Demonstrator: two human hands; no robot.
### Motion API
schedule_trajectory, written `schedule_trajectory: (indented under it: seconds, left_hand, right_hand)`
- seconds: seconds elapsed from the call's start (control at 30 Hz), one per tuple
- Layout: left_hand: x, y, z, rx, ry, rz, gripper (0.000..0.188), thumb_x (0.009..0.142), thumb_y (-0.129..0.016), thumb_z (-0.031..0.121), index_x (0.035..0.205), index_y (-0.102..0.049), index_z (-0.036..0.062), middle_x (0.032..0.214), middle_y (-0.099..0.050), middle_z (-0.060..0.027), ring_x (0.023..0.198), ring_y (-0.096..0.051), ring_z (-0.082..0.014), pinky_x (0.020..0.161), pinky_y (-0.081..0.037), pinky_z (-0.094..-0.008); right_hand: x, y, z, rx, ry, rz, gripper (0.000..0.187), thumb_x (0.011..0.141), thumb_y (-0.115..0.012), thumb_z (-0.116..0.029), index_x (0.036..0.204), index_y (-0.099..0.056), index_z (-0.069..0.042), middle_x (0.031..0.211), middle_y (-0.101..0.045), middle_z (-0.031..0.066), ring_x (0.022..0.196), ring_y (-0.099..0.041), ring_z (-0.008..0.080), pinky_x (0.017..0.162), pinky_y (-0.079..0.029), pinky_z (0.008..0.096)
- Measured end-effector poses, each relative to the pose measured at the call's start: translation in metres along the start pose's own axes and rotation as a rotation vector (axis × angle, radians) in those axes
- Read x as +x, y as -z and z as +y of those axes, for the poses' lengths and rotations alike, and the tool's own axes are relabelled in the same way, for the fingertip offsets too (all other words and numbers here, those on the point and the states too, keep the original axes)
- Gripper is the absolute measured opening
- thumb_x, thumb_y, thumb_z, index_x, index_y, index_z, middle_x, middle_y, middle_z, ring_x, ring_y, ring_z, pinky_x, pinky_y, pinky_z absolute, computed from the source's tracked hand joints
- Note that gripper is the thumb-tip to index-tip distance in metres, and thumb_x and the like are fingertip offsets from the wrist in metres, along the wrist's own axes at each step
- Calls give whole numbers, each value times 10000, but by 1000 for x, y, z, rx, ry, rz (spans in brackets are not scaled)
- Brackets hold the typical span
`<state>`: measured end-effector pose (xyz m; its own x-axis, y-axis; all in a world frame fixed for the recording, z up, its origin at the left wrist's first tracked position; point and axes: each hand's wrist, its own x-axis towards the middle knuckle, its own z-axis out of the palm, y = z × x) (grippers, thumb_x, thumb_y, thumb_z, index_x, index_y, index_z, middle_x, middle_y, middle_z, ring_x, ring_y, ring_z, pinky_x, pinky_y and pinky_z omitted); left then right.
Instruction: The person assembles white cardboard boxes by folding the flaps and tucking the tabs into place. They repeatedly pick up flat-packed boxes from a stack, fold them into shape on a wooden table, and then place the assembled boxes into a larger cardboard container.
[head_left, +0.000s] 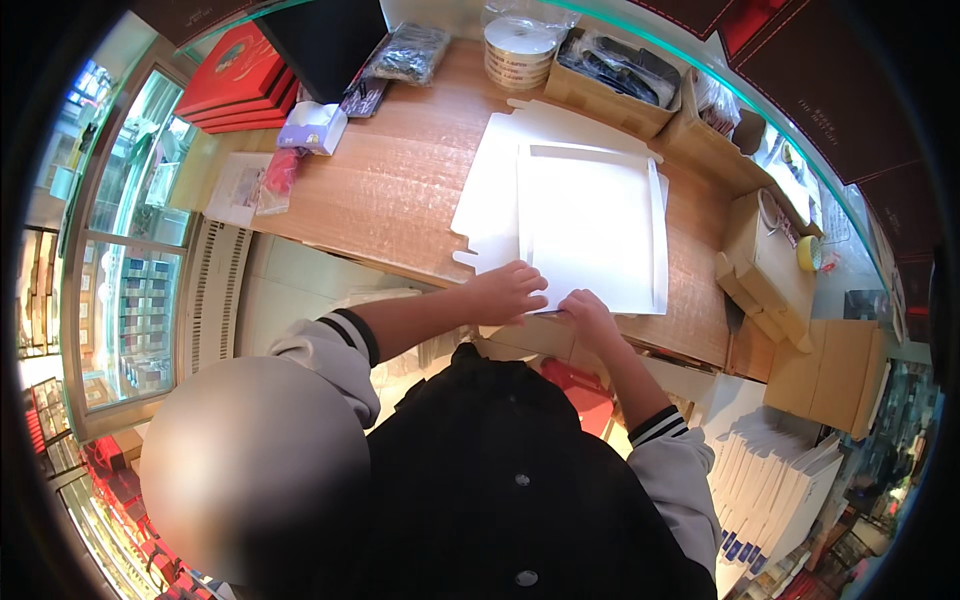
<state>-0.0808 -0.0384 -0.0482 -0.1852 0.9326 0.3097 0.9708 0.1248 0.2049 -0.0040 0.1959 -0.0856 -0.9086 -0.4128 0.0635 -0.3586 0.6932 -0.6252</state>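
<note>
A white cardboard box blank [593,230] lies on the wooden table in front of me, its left, far and right sides folded up into low walls. My left hand [508,293] is at its near left corner, fingers curled and pressed at the edge. Close beside it, my right hand [588,308] pinches the near edge of the same box. The fingers hide part of that edge. Under the box, a flat white cardboard sheet [487,187] with cut tabs sticks out to the left.
Along the table's [390,190] back stand a stack of discs [520,50] and an open carton [610,95] of bagged items. At left are a tissue box [312,128] and red boxes [235,80]. Brown cartons [765,260] and a yellow tape roll [809,253] sit at right.
</note>
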Motion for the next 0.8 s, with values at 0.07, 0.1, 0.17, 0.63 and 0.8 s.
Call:
schedule_trajectory:
  seconds: [0.07, 0.1, 0.17, 0.63, 0.8]
  left_hand:
    - [10, 9, 18, 6, 183, -118, 82, 795, -610, 162, 819, -593, 85, 936, -572, -78, 926, -549, -218, 846, -433, -346]
    - [12, -1, 16, -9, 258, -202, 84, 787, -620, 159, 824, -599, 86, 922, -584, -82, 913, -564, -227, 830, -438, -356]
    - [17, -24, 13, -46, 406, -370, 93, 771, -638, 154, 832, -612, 89, 894, -608, -89, 886, -593, -245, 798, -447, -376]
    - [4, -30, -10, -257, 258, -21, 87, 767, -606, 82, 840, -561, 74, 863, -548, -86, 855, -538, -278, 755, -437, -382]
    - [-11, -15, -21, -252, 243, -58, 107, 742, -560, 27, 820, -566, 100, 841, -531, -51, 852, -527, -254, 739, -423, -365]
  right_hand:
    - [4, -1, -4, 24, -3, 24, 57, 791, -609, -64, 842, -604, -39, 835, -570, 110, 851, -546, 314, 758, -455, 396]
    - [11, -8, -8, 44, -6, 48, 62, 791, -610, -61, 849, -606, -40, 835, -569, 110, 851, -546, 313, 758, -456, 394]
    - [21, -12, -22, 54, 2, 86, 66, 795, -606, -60, 859, -607, -44, 840, -568, 110, 854, -547, 312, 757, -458, 393]
    - [18, -12, -28, -216, -38, 17, 200, 724, -680, -127, 886, -585, -56, 941, -577, 111, 981, -547, 282, 843, -448, 392]
    - [3, 16, -28, -311, 177, 36, 281, 685, -750, -248, 853, -596, -84, 953, -543, 56, 995, -509, 234, 897, -401, 373]
